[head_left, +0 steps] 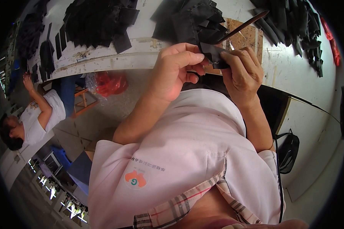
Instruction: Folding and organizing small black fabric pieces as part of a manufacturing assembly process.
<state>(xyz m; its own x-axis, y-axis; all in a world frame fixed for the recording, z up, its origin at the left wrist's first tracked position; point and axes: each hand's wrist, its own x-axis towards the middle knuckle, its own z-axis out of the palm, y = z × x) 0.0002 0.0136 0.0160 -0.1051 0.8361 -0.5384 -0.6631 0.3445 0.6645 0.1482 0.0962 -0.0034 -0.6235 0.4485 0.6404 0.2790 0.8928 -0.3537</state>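
A small piece of black fabric (213,53) is held up between my two hands, just over the front edge of the table. My right hand (244,72) pinches its right end between thumb and curled fingers. At its left edge my left hand (176,66) is closed, with the thumb against the fabric and the index finger partly hidden behind it. The remaining left fingers curl loosely below. Right behind the fabric lies a heap of black fabric pieces (197,21). A thin dark brown rod (244,26) slants up to the right beyond my hands.
More black fabric piles lie on the white table (141,57), one to the left (97,23) and one to the right (290,23). A worn brown board (252,40) is beyond my right hand. Another person (42,110) works at the far left, near a red plastic bag (111,82).
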